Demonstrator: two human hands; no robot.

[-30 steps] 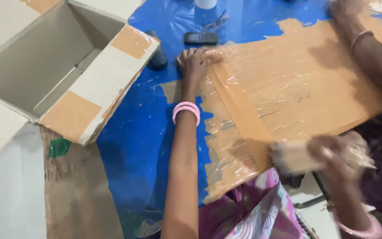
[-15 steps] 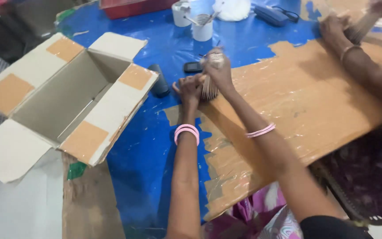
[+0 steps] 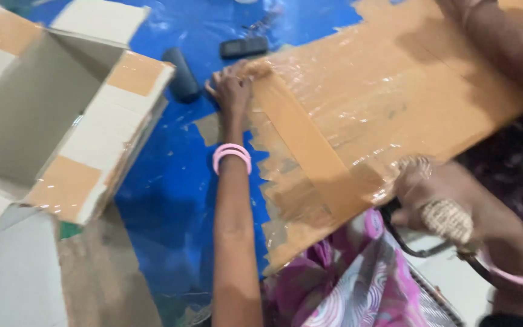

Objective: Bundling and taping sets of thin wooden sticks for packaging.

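Left hand [image 3: 232,91] presses flat on the cardboard's [image 3: 388,103] far-left corner; right hand [image 3: 437,203] grips a tape dispenser [image 3: 446,221] at its near edge.

Brown taped cardboard [image 3: 394,103], blue sheet [image 3: 177,163]

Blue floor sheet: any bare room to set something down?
Bare blue plastic floor sheet lies between the open grey cardboard box and the left forearm with pink bangles. It is crowded up top: a black cylinder and a dark flat device sit beside the taped brown cardboard sheet.
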